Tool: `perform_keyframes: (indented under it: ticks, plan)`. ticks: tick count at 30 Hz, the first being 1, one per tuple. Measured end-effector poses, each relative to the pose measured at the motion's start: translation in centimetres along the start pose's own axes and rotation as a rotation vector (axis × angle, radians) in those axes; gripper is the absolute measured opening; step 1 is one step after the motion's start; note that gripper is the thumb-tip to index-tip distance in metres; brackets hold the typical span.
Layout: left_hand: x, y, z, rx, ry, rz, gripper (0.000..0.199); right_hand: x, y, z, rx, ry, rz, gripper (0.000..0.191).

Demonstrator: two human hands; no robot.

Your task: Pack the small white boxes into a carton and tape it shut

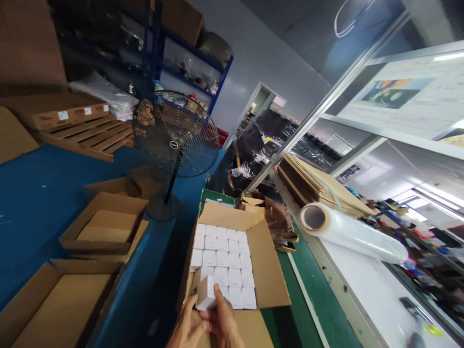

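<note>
over the near end of the open cardboard carton [267, 270], our left hand [184, 328] and right hand [222, 321] hold one white box [206, 296], fingers closed around it, the right thumb [217, 290] pressed on its top. it sits tilted at the carton's near left corner, just beside the packed white boxes [226, 256], roughly five rows of five, butted tight, with our hands hiding part of the nearest row. the carton's left side lies near the edge of the green workbench [308, 290], with blue floor [43, 203] beyond. to its right, a strip of open green runs to a white table [366, 290] carrying one roll of stretch film [350, 232] and one stack of flattened cardboard [319, 186]. crumpled brown paper [279, 224] touches the far flap. across the floor we see three open cartons [105, 222], one standing fan [176, 135] and one wooden pallet [83, 135].
</note>
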State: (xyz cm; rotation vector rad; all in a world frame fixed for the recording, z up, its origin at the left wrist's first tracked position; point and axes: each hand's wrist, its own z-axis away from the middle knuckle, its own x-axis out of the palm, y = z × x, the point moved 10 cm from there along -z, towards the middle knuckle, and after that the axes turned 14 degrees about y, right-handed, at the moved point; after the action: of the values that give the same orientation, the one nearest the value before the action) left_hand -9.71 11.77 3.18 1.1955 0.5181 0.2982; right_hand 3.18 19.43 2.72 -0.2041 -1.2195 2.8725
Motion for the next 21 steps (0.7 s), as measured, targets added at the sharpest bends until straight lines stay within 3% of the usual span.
perform_keyframes:
  ticks: [4, 6, 9, 12, 17, 21]
  plan:
    - [2.1, 0.0, -1.8, -0.310, -0.024, 0.027, 0.095, 0.7, 0.0, -0.1, -0.081, -0.029, 0.046, 0.087]
    - [2.7, 0.9, -2.5, -0.362, -0.036, 0.057, 0.097, 1.3, -0.3, -0.2, -0.138, -0.033, 0.096, 0.087]
    - [2.8, 2.0, -3.4, -0.318, -0.021, 0.125, 0.093, 2.0, -1.2, -0.3, -0.252, -0.014, 0.221, 0.073]
    - [2.5, 1.0, -3.9, -0.332, -0.012, 0.109, 0.088, 1.8, -2.0, -0.4, -0.316, 0.040, 0.359, 0.063]
    - [1.9, 1.1, -6.0, -0.208, 0.019, -0.066, 0.059, -0.9, -5.6, 0.2, -0.559, 0.247, 0.492, 0.039]
    - [2.3, 1.7, -7.0, -0.113, 0.024, -0.231, 0.060, -2.0, -6.6, 0.6, -0.613, 0.295, 0.489, 0.029]
